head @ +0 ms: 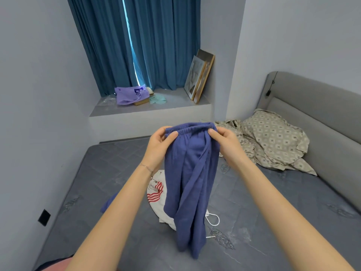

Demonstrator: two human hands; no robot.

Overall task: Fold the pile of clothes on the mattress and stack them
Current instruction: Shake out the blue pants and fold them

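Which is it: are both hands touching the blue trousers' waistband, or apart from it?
Touching. The head view shows the left hand and right hand each pinching the elastic waistband of the blue trousers, one at each end.

The blue trousers [192, 182] hide much of the white red-striped garment [156, 194]; the left forearm [127, 202] covers another blue cloth [107, 205]; a pink shape [58, 265] is cut off below

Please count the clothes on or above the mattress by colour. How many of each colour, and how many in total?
Blue: 2 (trousers held up; another piece on the mattress, partly behind the left forearm)
White with red stripes: 1 (garment)
Total: 3
The patterned bedding is not counted.
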